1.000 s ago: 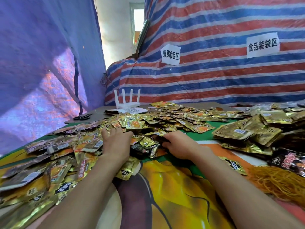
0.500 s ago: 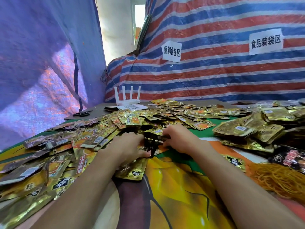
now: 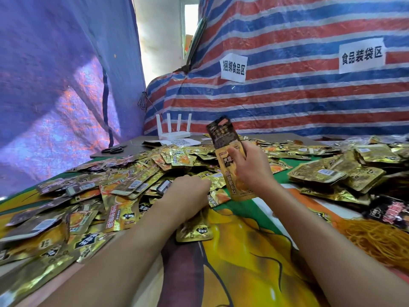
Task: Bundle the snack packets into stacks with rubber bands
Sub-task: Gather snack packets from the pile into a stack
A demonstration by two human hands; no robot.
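A wide heap of gold foil snack packets (image 3: 124,185) covers the left and middle of the table. My right hand (image 3: 252,169) is raised above the heap and grips a small upright stack of packets (image 3: 228,156), gold in front and a darker one behind. My left hand (image 3: 188,196) lies low on the heap, fingers reaching into the loose packets; whether it grasps one is hidden. A mound of yellow rubber bands (image 3: 380,240) lies at the right edge.
Bundled gold packets (image 3: 336,173) are piled at the right, with dark red-printed packets (image 3: 391,213) near them. A white router (image 3: 174,129) and black scissors (image 3: 115,149) sit at the table's far end. Striped tarpaulin walls close in behind and to the left.
My right hand has lifted off the heap with a few packets and holds them upright. My left hand has slid right and forward across the loose packets.
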